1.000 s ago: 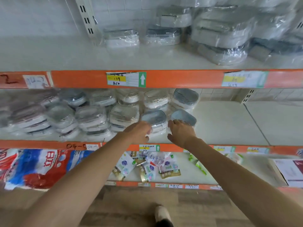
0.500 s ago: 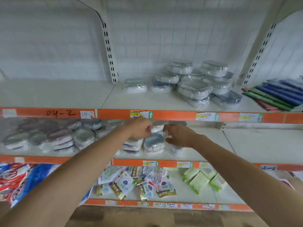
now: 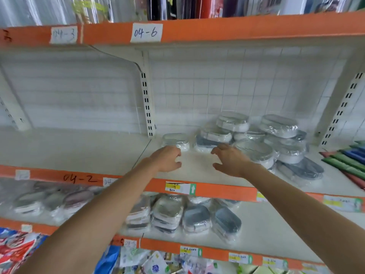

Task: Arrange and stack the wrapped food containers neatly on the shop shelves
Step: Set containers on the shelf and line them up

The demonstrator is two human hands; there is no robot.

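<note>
- Left hand [image 3: 167,158] and right hand [image 3: 230,161] both reach over the white middle shelf board [image 3: 79,149], fingers loosely curled and spread, nothing between them. Whether the fingertips touch the board: cannot tell.
- Single clear-film-wrapped white food container [image 3: 175,141] sits just beyond the left hand, near the slotted white upright [image 3: 146,99].
- Loose pile of film-wrapped oval containers, grey and white lids [image 3: 258,139], sits beyond and to the right of the right hand, against the white grid back panel [image 3: 237,86].
- More wrapped grey-lidded containers in stacks [image 3: 185,216] on the shelf below; the left forearm hides part of that row.
- Handwritten white labels on the orange top rail: "04-6" [image 3: 146,32], and one reading roughly "04-3" [image 3: 63,34], blurred.
- "04-2" in marker on the orange middle rail [image 3: 80,177].
- Yellow-and-white price tag with green up arrow [image 3: 180,188]; print too small to read.
- Green, blue and red flat sheets [image 3: 349,163] at right edge, cut off.
- Red-and-blue printed bag [image 3: 17,252] bottom left, cropped, text unreadable.
- Small printed sachets [image 3: 154,262] along the bottom, blurred.
</note>
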